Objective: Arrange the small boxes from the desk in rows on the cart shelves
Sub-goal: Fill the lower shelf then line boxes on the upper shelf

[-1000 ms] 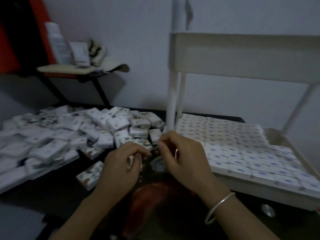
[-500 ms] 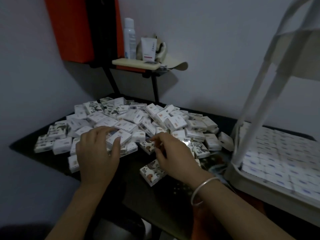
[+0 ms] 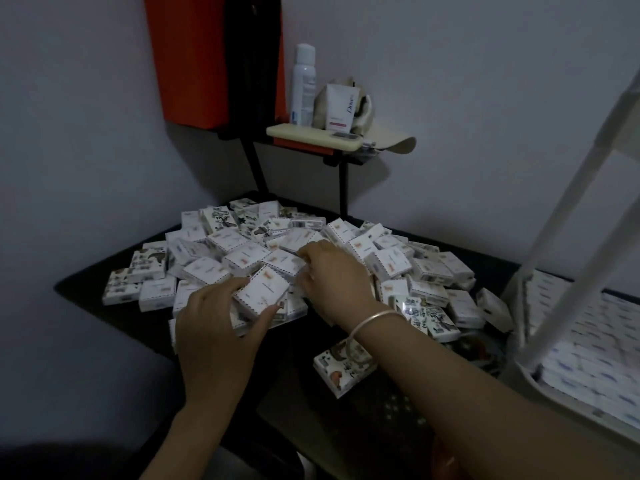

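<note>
White rectangular cardboard box (image 3: pixel 263 292) tight in left grip (image 3: pixel 214 327); right grip (image 3: pixel 334 275), state unclear.

1. "Dove", in dark script running up a white plastic squeeze tube with a pink band (image 3: pixel 341 107); I could read nothing more on it.
2. Barcode stripes on the side of one of the small white cardboard boxes (image 3: pixel 304 223) heaped before me; digits illegible.
3. Other boxes: print too blurred for me to read.
</note>
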Motion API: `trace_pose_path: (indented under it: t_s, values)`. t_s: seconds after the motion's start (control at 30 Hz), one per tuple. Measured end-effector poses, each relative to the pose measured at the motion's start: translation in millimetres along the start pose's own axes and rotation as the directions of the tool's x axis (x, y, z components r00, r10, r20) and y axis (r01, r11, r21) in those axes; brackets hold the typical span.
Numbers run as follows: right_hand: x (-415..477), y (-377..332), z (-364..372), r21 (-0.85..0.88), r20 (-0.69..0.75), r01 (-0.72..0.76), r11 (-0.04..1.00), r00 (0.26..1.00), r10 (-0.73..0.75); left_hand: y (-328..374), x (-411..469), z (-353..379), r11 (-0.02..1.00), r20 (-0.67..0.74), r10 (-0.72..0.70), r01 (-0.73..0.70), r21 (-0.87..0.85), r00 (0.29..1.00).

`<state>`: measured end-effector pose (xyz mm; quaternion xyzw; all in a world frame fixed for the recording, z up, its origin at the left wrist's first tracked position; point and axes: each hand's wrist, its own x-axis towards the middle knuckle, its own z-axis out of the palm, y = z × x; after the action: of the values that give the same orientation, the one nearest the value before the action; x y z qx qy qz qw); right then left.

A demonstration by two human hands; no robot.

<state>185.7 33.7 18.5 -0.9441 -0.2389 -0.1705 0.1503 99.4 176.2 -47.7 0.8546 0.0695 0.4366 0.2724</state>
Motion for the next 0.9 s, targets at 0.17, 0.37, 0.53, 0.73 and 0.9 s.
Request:
trace_pose_path:
  t_s: [0.17,0.37,0.53,0.73,0.9]
  values:
    - [2,-6,15,-0.156,0.054,0.067,0.986,0.997,-0.059,0,-10,-8,0.979,0.053,-0.142,0.148,-0.136,0.988]
    - [-2,-14,19,-0.113,0.002,-0.022,0.993,1.000,0.022,17,-14,-19,0.859,0.130,-0.262,0.293,-0.419,0.956]
    - [-3,-17,18,-0.053,-0.016,-0.088,0.995,0.996,0.087,22,-13,-21,0.707,0.218,-0.355,0.414,-0.574,0.909]
    - [-27,-3,-4,0.076,-0.051,-0.169,0.983,0.984,0.173,20,-13,-18,0.613,0.365,-0.365,0.516,-0.598,0.856]
    - [-65,25,-43,0.201,-0.008,-0.302,0.932,0.951,0.310,40,-17,-17,0.570,0.515,-0.271,0.566,-0.595,0.813]
